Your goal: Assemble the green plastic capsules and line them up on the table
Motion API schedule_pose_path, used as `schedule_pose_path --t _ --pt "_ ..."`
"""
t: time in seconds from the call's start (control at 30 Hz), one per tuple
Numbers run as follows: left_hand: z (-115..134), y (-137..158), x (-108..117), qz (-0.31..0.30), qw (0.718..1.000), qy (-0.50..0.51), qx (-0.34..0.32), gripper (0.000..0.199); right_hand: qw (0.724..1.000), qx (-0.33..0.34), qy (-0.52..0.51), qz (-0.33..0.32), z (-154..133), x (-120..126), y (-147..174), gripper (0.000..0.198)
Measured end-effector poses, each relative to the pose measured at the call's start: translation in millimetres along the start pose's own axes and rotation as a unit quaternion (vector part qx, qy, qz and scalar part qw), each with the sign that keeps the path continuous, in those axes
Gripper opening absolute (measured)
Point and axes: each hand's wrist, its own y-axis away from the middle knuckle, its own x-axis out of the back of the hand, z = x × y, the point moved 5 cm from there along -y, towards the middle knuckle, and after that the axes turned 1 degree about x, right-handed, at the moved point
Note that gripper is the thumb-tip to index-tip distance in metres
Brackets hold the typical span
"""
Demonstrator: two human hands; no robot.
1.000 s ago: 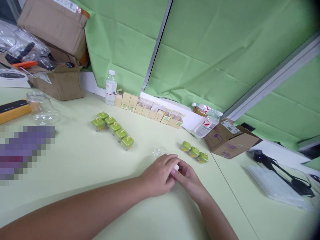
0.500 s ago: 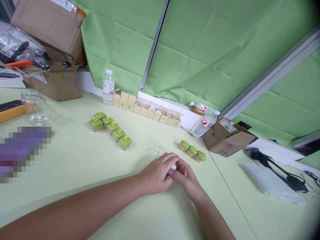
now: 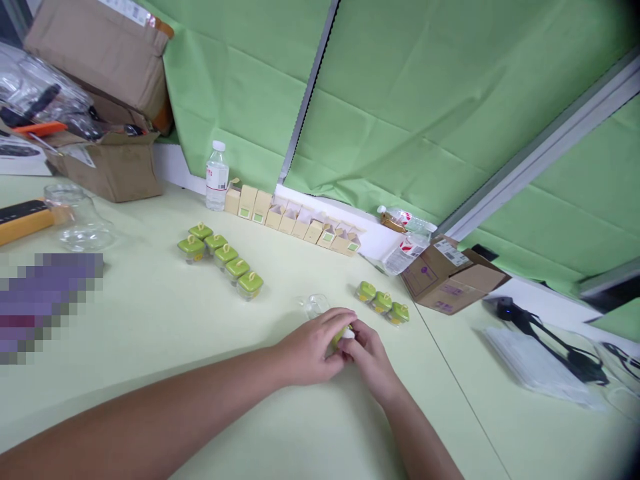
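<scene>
Close together over the front middle of the table, my left hand (image 3: 307, 353) and my right hand (image 3: 375, 360) are both closed. The left curls around a small green-lidded container (image 3: 339, 335), mostly hidden by the fingers. Pinched in the right fingers, against the container, is a small white piece (image 3: 349, 333) whose kind I cannot make out. Just beyond the left hand lies a clear plastic piece (image 3: 316, 305). Several clear containers with green lids and yellow loops (image 3: 225, 255) stand in a group to the left. Three similar containers (image 3: 383, 302) form a short row to the right.
Small beige boxes (image 3: 290, 217) line the back wall beside a water bottle (image 3: 217, 177). Cardboard boxes stand at back left (image 3: 123, 167) and right (image 3: 445, 280). A clear glass vessel (image 3: 83, 227) is at left. Plastic bags (image 3: 535, 367) and black cables lie at right.
The left fingers have parted slightly from the right hand, so the container's green lid and more of the white piece now show. Both hands stay in nearly the same place.
</scene>
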Motion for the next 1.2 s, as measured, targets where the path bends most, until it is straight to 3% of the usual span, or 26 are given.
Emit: schedule_pose_path --t 0.23,0.77,0.9,1.2 --pt "-4.9 -0.8 3.3 0.059 0.998 0.018 0.008 0.046 0.999 0.021 0.032 -0.006 -8.3 6.5 -0.7 0.015" --pt "-2.9 -1.3 8.0 0.063 0.998 -0.021 0.021 0.046 0.994 0.066 0.086 0.002 -7.9 14.0 1.1 0.015" --pt "-3.3 -2.0 11.1 0.087 0.996 -0.010 0.032 0.047 0.993 0.062 0.101 0.028 -3.6 23.6 1.2 0.027" --pt "-4.7 -2.5 13.6 0.110 0.992 0.026 0.053 0.045 0.988 0.054 0.104 0.100 4.9 32.6 -1.8 0.023"
